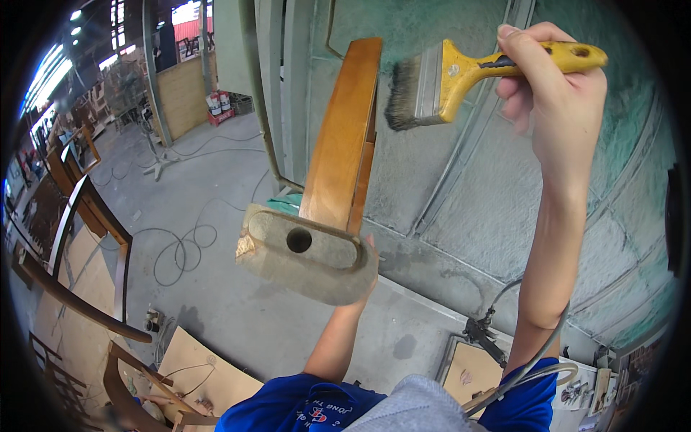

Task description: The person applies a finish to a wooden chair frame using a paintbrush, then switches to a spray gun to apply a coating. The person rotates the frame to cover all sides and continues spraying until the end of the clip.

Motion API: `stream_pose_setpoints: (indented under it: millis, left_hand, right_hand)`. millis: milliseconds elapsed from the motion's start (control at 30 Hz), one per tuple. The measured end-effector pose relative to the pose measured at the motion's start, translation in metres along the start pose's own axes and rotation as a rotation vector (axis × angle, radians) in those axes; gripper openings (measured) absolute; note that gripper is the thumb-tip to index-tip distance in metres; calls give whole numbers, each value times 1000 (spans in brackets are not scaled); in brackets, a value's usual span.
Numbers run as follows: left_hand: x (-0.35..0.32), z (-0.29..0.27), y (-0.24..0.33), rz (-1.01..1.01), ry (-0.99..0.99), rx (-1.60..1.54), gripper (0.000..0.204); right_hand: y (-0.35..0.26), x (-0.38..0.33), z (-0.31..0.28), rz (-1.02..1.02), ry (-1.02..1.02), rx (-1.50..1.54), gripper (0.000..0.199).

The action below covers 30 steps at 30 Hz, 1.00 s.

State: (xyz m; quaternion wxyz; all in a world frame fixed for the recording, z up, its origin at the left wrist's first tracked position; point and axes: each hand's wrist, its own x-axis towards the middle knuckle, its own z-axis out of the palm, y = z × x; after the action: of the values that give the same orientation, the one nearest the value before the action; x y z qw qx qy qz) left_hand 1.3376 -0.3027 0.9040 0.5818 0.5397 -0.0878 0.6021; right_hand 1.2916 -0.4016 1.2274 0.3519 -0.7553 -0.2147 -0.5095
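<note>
High on the right, my right hand (554,86) is closed round the yellow handle of a wide, flat paintbrush (461,79). Its dark bristles point left, apart from the wood. My left hand (371,268) supports a glossy orange-brown wooden piece (338,137) from behind, near its lower end. Only a little of that hand shows; most fingers are hidden. Fitted at the wood's near end is a grey rounded block (309,263) with a dark round hole and a torn tan patch on its left edge.
A grey panelled booth wall (461,194) with green staining rises ahead and right. By my right elbow hangs a spray gun (486,338) with hoses. Curved wooden frames (86,237) stand at left. A thin hose (183,248) coils on the floor; a red crate (220,115) sits farther back.
</note>
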Motion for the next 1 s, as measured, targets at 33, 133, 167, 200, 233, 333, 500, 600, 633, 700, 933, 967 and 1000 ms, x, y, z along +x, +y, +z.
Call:
stream_pose_setpoints:
  millis: [33, 133, 167, 200, 233, 333, 500, 600, 633, 700, 933, 967, 1000]
  left_hand:
    - [-1, -1, -2, 16, -5, 28, 40]
    - [-4, -3, -4, 39, -32, 88, 40]
    - [-5, -4, -4, 81, -28, 110, 40]
    - [-6, -5, -3, 12, -34, 82, 40]
    - [-7, -4, -2, -19, -23, 59, 40]
    - [-7, -4, 3, -51, 1, 2, 41]
    - [-4, -8, 7, 28, -40, 48, 42]
    - [-3, -11, 8, 28, -70, 53, 42]
    - [-4, -12, 8, 21, -76, 53, 41]
    - [-6, -11, 9, -9, -83, 39, 41]
    - [-10, -11, 12, -26, -82, 29, 40]
    - [-10, -10, 13, 19, -96, 65, 41]
    - [-10, -10, 12, -7, -86, 39, 41]
  right_hand:
    - [-1, 2, 0, 22, -69, 88, 21]
    - [-6, 7, 2, 69, -185, 190, 20]
    - [-8, 8, 3, 67, -161, 121, 21]
    - [-9, 9, 4, 65, -136, 53, 21]
    - [-11, 10, 4, 63, -99, 114, 16]
    - [-12, 11, 3, 67, -48, 302, 7]
    - [-10, 9, 6, 0, 81, 163, 6]
    - [-15, 2, 6, -111, 5, 24, 22]
    - [-18, -2, 4, -99, -7, 13, 22]
    - [-24, -11, -3, -70, -31, -11, 23]
    - [-23, -6, -20, 25, -185, 143, 21]
    - [-20, -4, -18, 20, -153, 96, 21]
    - [-18, -2, -16, 18, -121, 50, 21]
